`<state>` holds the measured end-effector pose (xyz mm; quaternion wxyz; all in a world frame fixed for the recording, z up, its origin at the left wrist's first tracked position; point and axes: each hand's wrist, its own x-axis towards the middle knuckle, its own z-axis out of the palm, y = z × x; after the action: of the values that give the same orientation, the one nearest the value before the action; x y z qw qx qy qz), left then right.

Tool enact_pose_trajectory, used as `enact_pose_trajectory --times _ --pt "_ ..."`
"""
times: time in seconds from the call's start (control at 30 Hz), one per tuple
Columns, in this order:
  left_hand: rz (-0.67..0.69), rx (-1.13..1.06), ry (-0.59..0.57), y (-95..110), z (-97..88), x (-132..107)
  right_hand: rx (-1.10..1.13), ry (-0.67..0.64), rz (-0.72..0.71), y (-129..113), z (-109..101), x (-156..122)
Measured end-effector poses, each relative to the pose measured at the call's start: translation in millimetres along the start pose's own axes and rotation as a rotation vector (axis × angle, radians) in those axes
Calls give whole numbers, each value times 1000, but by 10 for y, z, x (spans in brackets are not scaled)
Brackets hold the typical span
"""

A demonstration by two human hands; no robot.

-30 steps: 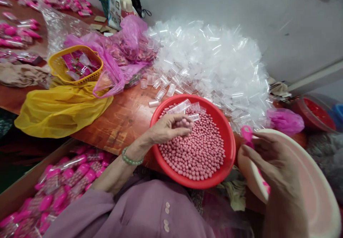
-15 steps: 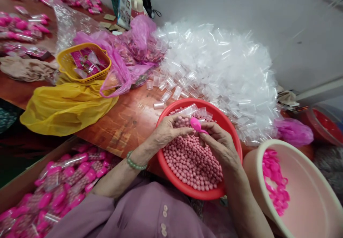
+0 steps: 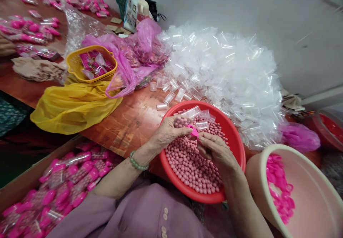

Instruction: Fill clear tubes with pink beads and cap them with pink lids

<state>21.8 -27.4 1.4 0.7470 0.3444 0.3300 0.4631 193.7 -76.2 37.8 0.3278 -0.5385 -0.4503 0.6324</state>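
Both hands meet over a red bowl (image 3: 235,143) full of small pink balls (image 3: 191,166). My left hand (image 3: 168,132) is curled, its fingers closed round a small tube that is mostly hidden. My right hand (image 3: 214,150) pinches a bright pink cap (image 3: 193,131) against the tube's end. A few clear tubes (image 3: 197,115) lie on the balls at the bowl's far side. A green bead bracelet sits on my left wrist.
A large heap of clear tubes (image 3: 227,70) fills the table behind the bowl. A cream basin (image 3: 313,202) with pink caps stands at right. A box of filled pink-capped tubes (image 3: 59,188) lies lower left. A yellow basket (image 3: 91,65), yellow and pink bags sit at left.
My right hand came from the cream basin with a pink cap to my left hand over the red bowl. Now the cap is pressed down between both hands.
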Motion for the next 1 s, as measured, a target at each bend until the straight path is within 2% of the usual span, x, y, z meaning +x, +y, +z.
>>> enact_pose_trajectory --times 0.07,0.2,0.3,0.37,0.43,0.53,0.63,0.77,0.9,1.0 --pt "-5 -6 26 4 4 13 27 58 -46 25 2 10" --pt "-4 -3 53 13 10 29 -10 303 -262 94 12 17" --pt "-7 17 62 32 21 15 -216 491 -458 111 21 18" --pt "0 64 47 47 30 0 -419 544 -596 88 25 33" --pt "13 113 0 53 34 -9 -618 506 -704 49 32 61" --pt "17 96 -61 34 17 2 -853 399 -765 10 54 114" --pt "-25 -48 -96 10 -18 38 -998 427 -819 23 82 150" --pt "-127 -252 -155 18 -45 95 -1051 452 -835 52 94 159" --pt "-220 -271 -132 60 -34 129 -980 410 -782 31 84 167" --pt "-273 -284 -114 93 -26 136 -951 362 -794 23 72 193"
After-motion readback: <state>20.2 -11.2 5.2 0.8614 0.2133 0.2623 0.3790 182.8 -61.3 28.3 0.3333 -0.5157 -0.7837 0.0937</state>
